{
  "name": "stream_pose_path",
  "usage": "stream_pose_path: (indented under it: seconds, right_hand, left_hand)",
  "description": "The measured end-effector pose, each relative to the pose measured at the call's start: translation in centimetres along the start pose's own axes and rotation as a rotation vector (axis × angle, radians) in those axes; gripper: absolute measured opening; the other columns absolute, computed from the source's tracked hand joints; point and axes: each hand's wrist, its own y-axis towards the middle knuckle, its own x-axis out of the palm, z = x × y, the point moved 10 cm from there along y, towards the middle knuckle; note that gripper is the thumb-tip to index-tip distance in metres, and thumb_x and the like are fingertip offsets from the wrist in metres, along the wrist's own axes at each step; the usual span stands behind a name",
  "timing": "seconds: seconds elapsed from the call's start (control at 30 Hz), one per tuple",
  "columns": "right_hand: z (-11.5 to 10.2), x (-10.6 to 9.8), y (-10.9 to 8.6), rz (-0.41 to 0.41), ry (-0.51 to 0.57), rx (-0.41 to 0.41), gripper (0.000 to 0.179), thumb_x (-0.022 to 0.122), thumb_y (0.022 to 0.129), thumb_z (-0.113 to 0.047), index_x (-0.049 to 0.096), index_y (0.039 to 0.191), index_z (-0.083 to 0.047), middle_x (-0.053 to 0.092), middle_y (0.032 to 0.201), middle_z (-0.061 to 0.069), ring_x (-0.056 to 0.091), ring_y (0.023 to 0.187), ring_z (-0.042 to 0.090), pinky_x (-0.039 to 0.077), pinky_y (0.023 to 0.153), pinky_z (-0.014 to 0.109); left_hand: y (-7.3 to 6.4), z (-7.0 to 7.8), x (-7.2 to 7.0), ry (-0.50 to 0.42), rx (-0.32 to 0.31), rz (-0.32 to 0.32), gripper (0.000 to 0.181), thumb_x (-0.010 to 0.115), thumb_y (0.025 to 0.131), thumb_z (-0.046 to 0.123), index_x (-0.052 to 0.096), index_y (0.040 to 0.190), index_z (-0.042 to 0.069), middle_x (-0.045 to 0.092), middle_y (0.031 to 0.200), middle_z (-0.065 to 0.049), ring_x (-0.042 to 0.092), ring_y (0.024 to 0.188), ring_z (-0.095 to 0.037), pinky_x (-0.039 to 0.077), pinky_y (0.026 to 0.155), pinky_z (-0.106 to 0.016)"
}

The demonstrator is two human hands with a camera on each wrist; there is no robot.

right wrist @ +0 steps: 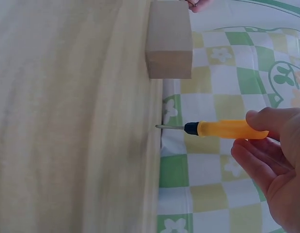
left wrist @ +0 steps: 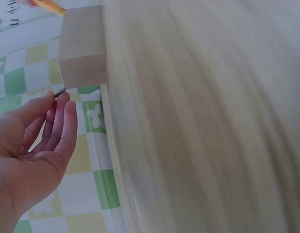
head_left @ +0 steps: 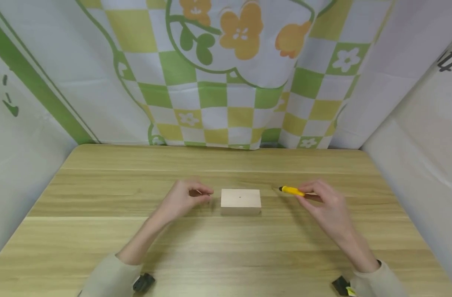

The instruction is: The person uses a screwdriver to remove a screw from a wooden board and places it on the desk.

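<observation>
A pale wooden block (head_left: pixel 240 200) with a small dark hole in its top lies on the table between the hands. To its left, my left hand (head_left: pixel 183 199) pinches a small dark screw (left wrist: pixel 60 92) between thumb and fingertips, close beside the block. My right hand (head_left: pixel 327 208) is on the other side, gripping a screwdriver (right wrist: pixel 227 129) by its yellow handle. The driver's thin metal shaft and black collar point left toward the block, with a gap between tip and block.
The wood-grain table (head_left: pixel 226 255) spreads around the block. Behind its far edge hangs a green and yellow checked cloth (head_left: pixel 214 99) with flowers. White cloth walls (head_left: pixel 426 165) stand at both sides.
</observation>
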Motion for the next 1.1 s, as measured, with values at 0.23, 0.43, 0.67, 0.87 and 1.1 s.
stream_pose_path:
  seconds: [0.23,0.43,0.67,0.87,1.1]
  right_hand:
    - [-0.6,0.8,-0.5,-0.041,-0.012,-0.054,0.034,0.084,0.062,0.015,0.07,0.088,-0.001,0.07,0.09,0.007,0.067,0.079,0.016,0.054,0.074,0.012]
    - [-0.7,1.7,-1.1,-0.129,-0.132,-0.075,0.033,0.087,0.062,0.006,0.069,0.087,-0.006,0.065,0.086,0.0,0.064,0.077,0.012,0.054,0.072,0.016]
    - [0.8,3.3,-2.4,-0.304,-0.205,0.097,0.03,0.088,0.067,-0.002,0.07,0.09,-0.009,0.063,0.086,-0.003,0.064,0.077,0.009,0.057,0.065,0.026]
    - [2.5,4.7,-3.2,-0.49,-0.274,0.271,0.026,0.086,0.074,-0.012,0.068,0.093,-0.012,0.063,0.082,-0.005,0.055,0.072,0.006,0.051,0.063,0.023]
    - [3.7,6.1,-4.8,-0.694,-0.283,0.431,0.043,0.081,0.081,-0.026,0.063,0.117,-0.013,0.056,0.074,-0.009,0.048,0.061,0.006,0.039,0.052,0.023]
  left_hand:
    - [-0.7,-1.3,0.7,-0.047,-0.04,-0.103,0.02,0.069,0.092,0.012,0.074,0.109,0.003,0.072,0.103,-0.012,0.072,0.08,-0.021,0.059,0.07,-0.036]
    - [-0.7,-2.2,0.5,-0.028,-0.093,-0.104,0.019,0.069,0.091,0.009,0.074,0.109,0.002,0.073,0.098,-0.008,0.071,0.08,-0.018,0.059,0.071,-0.034]
    - [-0.3,-2.9,1.3,-0.059,-0.163,-0.144,0.018,0.069,0.089,0.003,0.073,0.106,-0.003,0.074,0.092,-0.011,0.07,0.077,-0.016,0.06,0.071,-0.03]
    - [0.0,-2.8,1.2,0.037,-0.173,-0.135,0.018,0.071,0.088,0.006,0.074,0.104,0.0,0.075,0.093,-0.007,0.069,0.077,-0.013,0.058,0.072,-0.03]
    - [0.5,-2.9,1.1,0.184,-0.153,-0.122,0.014,0.072,0.089,0.012,0.076,0.101,0.006,0.075,0.094,-0.002,0.067,0.085,-0.013,0.055,0.078,-0.032]
